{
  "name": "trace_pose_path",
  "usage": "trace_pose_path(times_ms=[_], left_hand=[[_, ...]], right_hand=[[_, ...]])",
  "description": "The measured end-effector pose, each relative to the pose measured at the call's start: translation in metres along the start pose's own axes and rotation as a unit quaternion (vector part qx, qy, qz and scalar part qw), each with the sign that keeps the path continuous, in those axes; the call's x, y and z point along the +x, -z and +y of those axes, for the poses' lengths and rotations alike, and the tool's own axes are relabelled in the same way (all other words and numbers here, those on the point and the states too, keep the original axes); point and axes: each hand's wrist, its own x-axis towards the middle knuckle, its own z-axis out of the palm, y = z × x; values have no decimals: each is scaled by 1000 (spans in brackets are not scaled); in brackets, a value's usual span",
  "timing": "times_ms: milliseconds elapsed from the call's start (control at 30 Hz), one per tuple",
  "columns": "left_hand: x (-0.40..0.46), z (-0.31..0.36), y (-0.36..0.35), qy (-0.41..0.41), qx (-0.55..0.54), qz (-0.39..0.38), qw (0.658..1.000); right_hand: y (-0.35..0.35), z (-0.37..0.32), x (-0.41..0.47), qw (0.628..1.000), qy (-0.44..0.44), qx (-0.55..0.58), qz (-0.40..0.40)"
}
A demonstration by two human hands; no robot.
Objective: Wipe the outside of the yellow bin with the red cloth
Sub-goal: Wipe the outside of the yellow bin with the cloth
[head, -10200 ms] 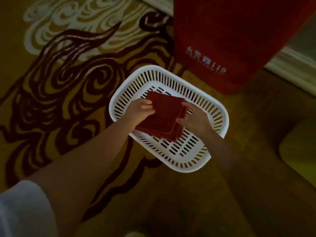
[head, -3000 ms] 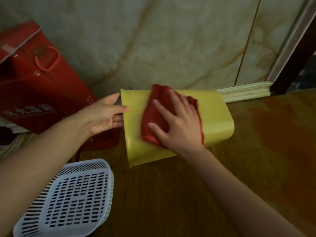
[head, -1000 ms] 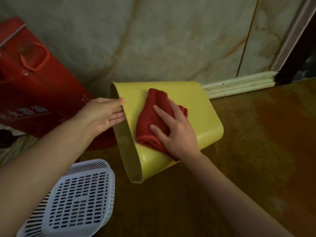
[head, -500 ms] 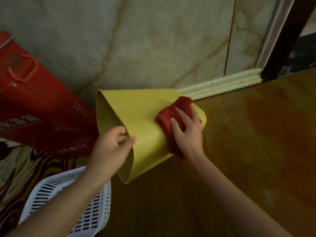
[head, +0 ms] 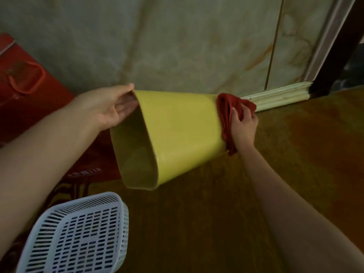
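The yellow bin [head: 177, 134] is held on its side above the floor, its open mouth turned toward me and to the left. My left hand [head: 110, 107] grips the upper rim, thumb on top and fingers at the mouth's edge. My right hand [head: 243, 127] presses the bunched red cloth [head: 226, 113] against the bin's base at the right end. Part of the cloth is hidden under my fingers.
A white slotted basket [head: 78, 233] lies on the floor at the lower left. A red box with a handle [head: 25, 99] stands at the left against the marble wall [head: 187, 42]. A white skirting board [head: 279, 95] and a dark door frame [head: 338, 42] are at the right.
The bin has swung so its mouth faces me more. My left hand shifted from the lower rim to the upper rim. My right hand slid the cloth from the side to the base.
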Motion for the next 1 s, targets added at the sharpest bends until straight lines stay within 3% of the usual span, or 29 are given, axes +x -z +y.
trace_pose_path(times_ms=[67,167,300,400,533,667,800,900,1000], left_hand=[[-8,-8,-9,-25,69,-13,997],[-33,-47,1,-65,253,-33,965],[-34,-53,14,-51,171,-39,983],[-24,-35,20,-30,135,-48,989],[-20,-4,38,-26,152,-71,985],[-14,3,35,3,174,-81,981],[-4,2,27,13,162,-66,985],[2,6,14,21,151,-72,986],[8,7,11,30,160,-75,984]], right_hand=[[-3,-3,15,999,-38,1,-8],[-9,-8,2,1000,-11,-13,-17],[-21,-26,-63,990,118,-19,-77],[-29,-51,-114,951,263,-31,-159],[-28,-77,-118,919,324,-63,-214],[-17,-48,-83,937,202,-54,-281],[2,10,-44,970,27,-93,-223],[2,17,-45,982,-1,-89,-167],[-2,-3,-67,982,62,-58,-166]])
